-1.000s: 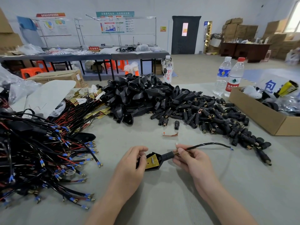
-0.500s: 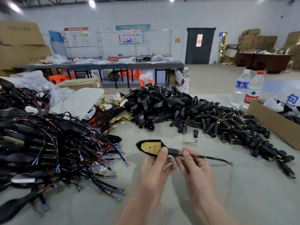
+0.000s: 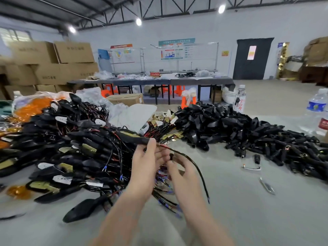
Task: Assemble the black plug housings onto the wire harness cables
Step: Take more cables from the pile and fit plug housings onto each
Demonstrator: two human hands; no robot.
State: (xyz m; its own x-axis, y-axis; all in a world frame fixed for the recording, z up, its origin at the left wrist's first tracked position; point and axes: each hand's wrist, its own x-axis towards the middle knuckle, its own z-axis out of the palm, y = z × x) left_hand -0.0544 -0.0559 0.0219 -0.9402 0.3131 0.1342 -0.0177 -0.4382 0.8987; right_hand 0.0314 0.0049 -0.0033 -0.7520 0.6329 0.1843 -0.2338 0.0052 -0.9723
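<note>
My left hand (image 3: pixel 145 166) grips an assembled black plug housing (image 3: pixel 132 136) by its neck, holding it out over the big heap of finished harnesses (image 3: pixel 74 153) on the left. Its black cable (image 3: pixel 197 170) curves right and down to a free tip near the table. My right hand (image 3: pixel 179 168) is just below the cable with fingers curled; I cannot make out whether it holds anything. A pile of loose black housings and sleeves (image 3: pixel 236 128) lies at the right. Bare wire harness cables with brass tags (image 3: pixel 165 126) lie behind.
Water bottles (image 3: pixel 317 107) stand at the far right, another bottle (image 3: pixel 239 99) behind the housing pile. A small metal clip (image 3: pixel 251 167) and a blade-like tool (image 3: pixel 267 185) lie on the grey table to the right. Plastic bags and cardboard boxes sit behind.
My view has swung left. My left hand has carried the assembled housing from the table's middle up and left over the finished heap; my right hand has dropped off the sleeve to below the cable.
</note>
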